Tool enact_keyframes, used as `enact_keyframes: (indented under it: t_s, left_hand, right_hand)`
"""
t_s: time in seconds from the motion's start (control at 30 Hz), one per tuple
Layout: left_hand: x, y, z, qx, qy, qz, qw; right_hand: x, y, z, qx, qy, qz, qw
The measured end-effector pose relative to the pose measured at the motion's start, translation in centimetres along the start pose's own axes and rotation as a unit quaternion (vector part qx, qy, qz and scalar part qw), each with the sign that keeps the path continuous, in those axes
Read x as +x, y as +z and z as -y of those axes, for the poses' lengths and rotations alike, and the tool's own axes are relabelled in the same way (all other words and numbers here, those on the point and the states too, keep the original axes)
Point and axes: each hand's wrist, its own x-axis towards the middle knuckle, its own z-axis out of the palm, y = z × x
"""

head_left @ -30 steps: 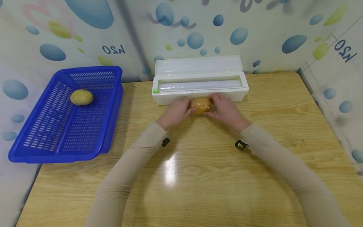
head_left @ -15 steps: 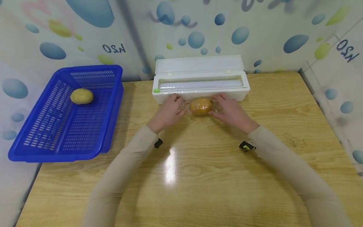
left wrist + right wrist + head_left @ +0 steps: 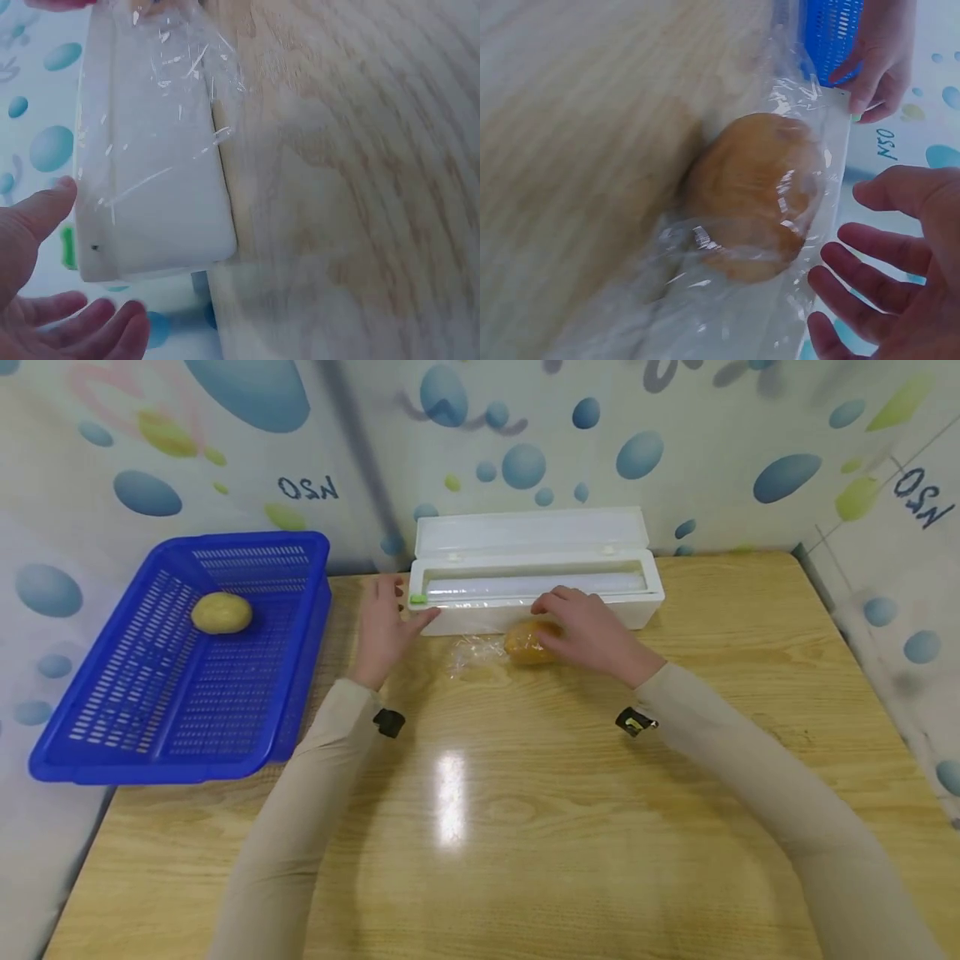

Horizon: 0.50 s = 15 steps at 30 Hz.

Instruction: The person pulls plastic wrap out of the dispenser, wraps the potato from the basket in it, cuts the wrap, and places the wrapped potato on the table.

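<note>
A brownish potato [image 3: 522, 643] lies in clear cling film against the front of a white cling film dispenser [image 3: 536, 614]. Loose crumpled film [image 3: 474, 656] spreads from the potato's left side. My right hand [image 3: 592, 631] hovers over the potato, fingers spread and loosely bent; the right wrist view shows a gap between them. My left hand [image 3: 382, 631] is at the dispenser's left end, thumb and fingers apart around the corner near the green slider [image 3: 417, 599]. Whether the left thumb touches the dispenser, I cannot tell.
A blue plastic basket [image 3: 281, 710] stands to the left with one bare potato [image 3: 222, 613] in it. The dispenser's lid [image 3: 532, 533] is raised at the back, showing the film roll [image 3: 536, 585]. A patterned wall [image 3: 360, 410] borders the wooden table [image 3: 525, 827].
My left hand has let go of the film beside the potato and moved left to the dispenser's end. My right hand has come off the potato's right side and now hovers over it.
</note>
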Motion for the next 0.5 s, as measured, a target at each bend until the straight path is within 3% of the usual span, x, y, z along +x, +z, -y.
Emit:
enact_keyframes:
  t_s: [0.13, 0.33, 0.5]
  left_hand:
    - [0.5, 0.2, 0.4, -0.016, -0.019, 0.024, 0.9994]
    - [0.7, -0.1, 0.3, 0.002, -0.004, 0.026, 0.9997]
    - [1.2, -0.3, 0.2, 0.015, -0.004, 0.031, 0.9994]
  right_hand:
    - [1.6, -0.3, 1.0, 0.001, -0.005, 0.018, 0.9998]
    - [4.7, 0.1, 2.5, -0.004, -0.02, 0.032, 0.9993]
    - [7.6, 0.8, 3.3, -0.011, -0.059, 0.062, 0.9962]
